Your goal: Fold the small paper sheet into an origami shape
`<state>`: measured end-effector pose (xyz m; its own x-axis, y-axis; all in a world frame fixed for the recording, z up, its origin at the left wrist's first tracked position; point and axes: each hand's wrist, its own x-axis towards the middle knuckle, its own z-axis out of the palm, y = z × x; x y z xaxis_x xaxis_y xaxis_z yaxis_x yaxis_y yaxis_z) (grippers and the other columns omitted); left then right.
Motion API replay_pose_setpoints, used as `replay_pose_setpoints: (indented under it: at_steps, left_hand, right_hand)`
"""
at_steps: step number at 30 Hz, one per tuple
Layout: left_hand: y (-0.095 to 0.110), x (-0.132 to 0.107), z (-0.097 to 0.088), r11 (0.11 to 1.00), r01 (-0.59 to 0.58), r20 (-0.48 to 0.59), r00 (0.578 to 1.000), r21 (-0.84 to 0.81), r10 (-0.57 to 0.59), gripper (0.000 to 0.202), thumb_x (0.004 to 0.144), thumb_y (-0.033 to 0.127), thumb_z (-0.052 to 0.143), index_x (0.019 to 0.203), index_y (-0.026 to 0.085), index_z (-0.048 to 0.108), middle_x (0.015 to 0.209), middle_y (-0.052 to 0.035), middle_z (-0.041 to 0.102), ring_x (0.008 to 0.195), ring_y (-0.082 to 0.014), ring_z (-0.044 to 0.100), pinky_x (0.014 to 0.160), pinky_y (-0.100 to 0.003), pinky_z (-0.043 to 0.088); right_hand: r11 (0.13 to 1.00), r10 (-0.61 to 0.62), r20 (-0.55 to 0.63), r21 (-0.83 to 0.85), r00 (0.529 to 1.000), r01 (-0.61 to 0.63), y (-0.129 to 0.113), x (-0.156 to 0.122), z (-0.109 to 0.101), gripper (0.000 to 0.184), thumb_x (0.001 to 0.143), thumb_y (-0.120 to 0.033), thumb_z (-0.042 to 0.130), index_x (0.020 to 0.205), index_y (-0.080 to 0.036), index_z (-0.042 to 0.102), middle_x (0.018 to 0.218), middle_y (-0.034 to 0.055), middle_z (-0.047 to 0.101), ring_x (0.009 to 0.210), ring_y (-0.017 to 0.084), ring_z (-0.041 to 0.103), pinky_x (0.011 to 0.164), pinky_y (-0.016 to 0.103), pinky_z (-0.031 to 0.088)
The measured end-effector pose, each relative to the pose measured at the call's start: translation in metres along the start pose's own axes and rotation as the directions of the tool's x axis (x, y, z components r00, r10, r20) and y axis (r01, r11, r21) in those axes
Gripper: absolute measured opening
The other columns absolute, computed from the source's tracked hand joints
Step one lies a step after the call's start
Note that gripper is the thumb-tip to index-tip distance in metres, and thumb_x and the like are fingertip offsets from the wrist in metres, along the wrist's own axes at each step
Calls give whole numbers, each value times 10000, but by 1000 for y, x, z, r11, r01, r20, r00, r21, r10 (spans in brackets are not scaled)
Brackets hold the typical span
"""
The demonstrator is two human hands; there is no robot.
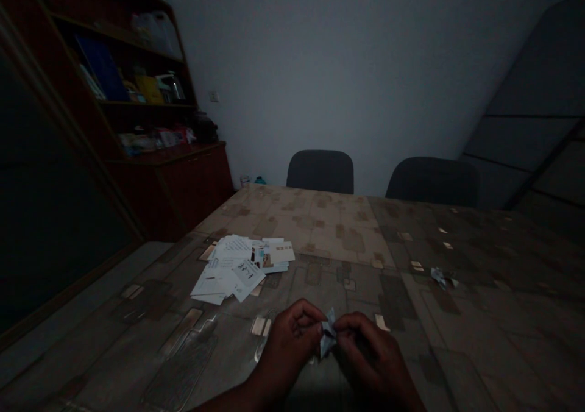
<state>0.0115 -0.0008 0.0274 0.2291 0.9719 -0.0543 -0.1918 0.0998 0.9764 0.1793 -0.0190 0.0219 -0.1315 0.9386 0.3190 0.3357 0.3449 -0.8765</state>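
Between my two hands, just above the near part of the table, is a small piece of folded white paper (pixel 328 337). My left hand (pixel 297 336) pinches its left side between thumb and forefinger. From the other side, my right hand (pixel 363 342) pinches the right edge with thumb and fingertips. The paper stands up in a pointed shape; its exact form is too dark and small to make out. A loose pile of white printed cards (pixel 233 269) lies on the table beyond my left hand. Farther right rests another small folded paper piece (pixel 442 278).
A patterned cloth covers the table (pixel 315 217). Two dark chairs, one at the middle (pixel 320 171) and one at the right (pixel 432 179), stand behind its far edge. A wooden shelf cabinet (pixel 183 180) with boxes and a kettle (pixel 172 88) is at the left.
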Motion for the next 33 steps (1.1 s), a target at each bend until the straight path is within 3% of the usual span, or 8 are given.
replay_pose_setpoints:
  at_steps: [2, 6, 14, 23, 27, 33]
  left_hand:
    - [0, 0, -1, 999, -2, -8, 1000, 38, 3, 201, 717, 305, 710, 727, 156, 577, 633, -15, 628, 570, -146, 567, 540, -227, 414]
    - [-1, 1, -2, 993, -32, -10, 999, 110, 33, 158, 720, 272, 687, 696, 155, 583, 636, -24, 635, 596, -153, 577, 563, -233, 419]
    - [-6, -1, -2, 979, -24, -6, 1000, 203, 25, 152, 751, 263, 664, 694, 161, 567, 630, -18, 626, 594, -154, 590, 580, -239, 425]
    - [-1, -3, 1, 994, 15, 55, 998, 108, -21, 326, 797, 455, 656, 728, 151, 561, 581, 14, 568, 518, -118, 523, 525, -215, 378]
    - [1, -2, 2, 988, 36, 19, 999, 152, -39, 291, 794, 417, 643, 707, 157, 547, 554, 17, 559, 501, -119, 517, 510, -214, 368]
    - [4, -1, 3, 953, 12, -66, 998, 301, 8, 152, 753, 261, 623, 662, 161, 555, 586, 27, 547, 562, -125, 529, 531, -206, 364]
  right_hand:
    - [995, 70, 15, 76, 997, -71, 2, 0, 2, 165, 851, -351, 594, 873, -199, 651, 693, 12, 650, 625, 156, 599, 583, 228, 425]
    - [979, 93, 52, 179, 994, -101, 4, 1, 5, 247, 830, -420, 626, 882, -180, 651, 670, 27, 655, 603, 160, 592, 566, 236, 410]
    - [962, 163, 30, 216, 986, -166, -2, 2, 7, 257, 787, -434, 668, 832, -181, 665, 662, 6, 603, 622, 151, 537, 590, 241, 386]
    - [847, 278, 109, 441, 954, -297, 6, 5, 8, 381, 760, -554, 691, 821, -182, 633, 617, -24, 545, 555, 133, 504, 530, 226, 376]
    - [819, 317, 145, 456, 937, -348, 4, 6, 7, 425, 787, -595, 648, 855, -176, 643, 570, -44, 489, 523, 118, 450, 520, 223, 352]
    - [817, 337, 100, 464, 936, -343, -1, 4, 11, 440, 688, -593, 743, 802, -182, 639, 640, -27, 521, 588, 127, 478, 553, 224, 364]
